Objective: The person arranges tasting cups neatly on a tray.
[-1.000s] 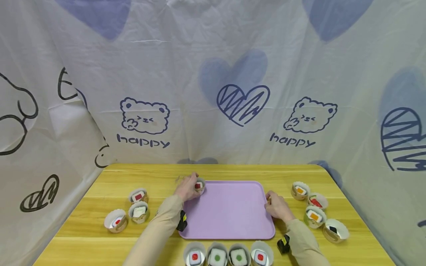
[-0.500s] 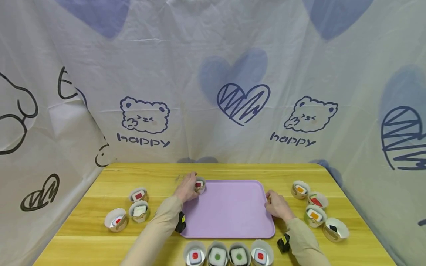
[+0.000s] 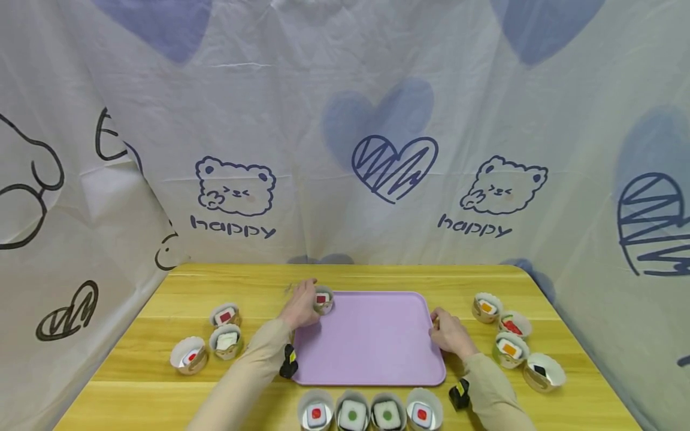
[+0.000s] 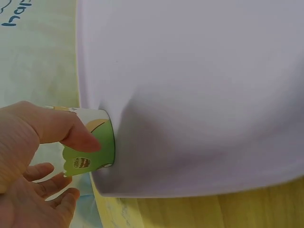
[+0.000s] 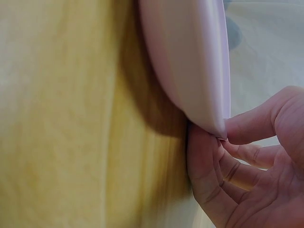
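A paper cup (image 3: 323, 299) holding a white piece with a dark red square stands at the far left corner of the lilac tray (image 3: 372, 347). Beside it is my left hand (image 3: 300, 305), its fingers spread apart. In the left wrist view the thumb (image 4: 78, 135) overlaps the cup's green printed side (image 4: 102, 145); whether it touches cannot be told. At the tray's right edge, my right hand (image 3: 451, 334) pinches the rim (image 5: 213, 114) between thumb and index finger, as the right wrist view shows.
Several similar cups (image 3: 353, 410) line the tray's near side. A cluster of filled cups (image 3: 510, 350) stands at right, and three cups (image 3: 225, 342) at left. A printed cloth (image 3: 345, 233) hangs behind the wooden table (image 3: 259, 395).
My left hand has drawn slightly left, uncovering more of the cup, which stays at the tray's corner. My right hand keeps its pinch on the tray.
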A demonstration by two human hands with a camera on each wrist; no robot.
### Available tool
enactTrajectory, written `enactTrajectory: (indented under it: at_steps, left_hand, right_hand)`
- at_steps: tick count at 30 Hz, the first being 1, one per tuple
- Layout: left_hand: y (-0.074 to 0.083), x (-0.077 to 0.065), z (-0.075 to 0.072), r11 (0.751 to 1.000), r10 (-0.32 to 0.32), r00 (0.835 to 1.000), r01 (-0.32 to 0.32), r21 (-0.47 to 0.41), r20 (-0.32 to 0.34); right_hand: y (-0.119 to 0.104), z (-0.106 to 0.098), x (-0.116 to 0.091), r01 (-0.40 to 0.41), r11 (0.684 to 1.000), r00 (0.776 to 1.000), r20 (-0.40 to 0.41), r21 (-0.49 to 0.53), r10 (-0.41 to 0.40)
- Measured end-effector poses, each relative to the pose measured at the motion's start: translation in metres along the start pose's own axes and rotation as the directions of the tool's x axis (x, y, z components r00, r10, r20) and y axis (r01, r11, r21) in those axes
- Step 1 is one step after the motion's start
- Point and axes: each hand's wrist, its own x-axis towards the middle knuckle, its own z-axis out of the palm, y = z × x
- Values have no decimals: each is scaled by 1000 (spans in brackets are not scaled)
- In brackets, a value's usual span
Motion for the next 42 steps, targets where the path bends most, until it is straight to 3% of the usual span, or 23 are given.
enactTrajectory:
  at_steps: [9, 19, 31, 36, 42]
  left_hand:
    - [-1, -8, -16, 994, -53, 999, 53, -94, -3]
    - [-4, -17, -34, 988, -80, 997, 81, -130, 13]
    - [-6, -29, -67, 977, -113, 990, 126, -170, 85]
    - [-10, -34, -89, 965, -132, 978, 165, -204, 164]
    - [-20, -38, -110, 965, -173, 959, 211, -155, 225]
  right_hand:
    - [-1, 0, 0, -2, 1000, 1000, 5, 2, 2]
    - [0, -1, -1, 4, 1000, 1000, 1, 4, -4]
    - [0, 1, 0, 14, 1000, 1000, -8, -3, -14]
    - [0, 1, 0, 7, 1000, 1000, -3, 1, -7]
    - [-1, 0, 0, -11, 1000, 1000, 8, 2, 11]
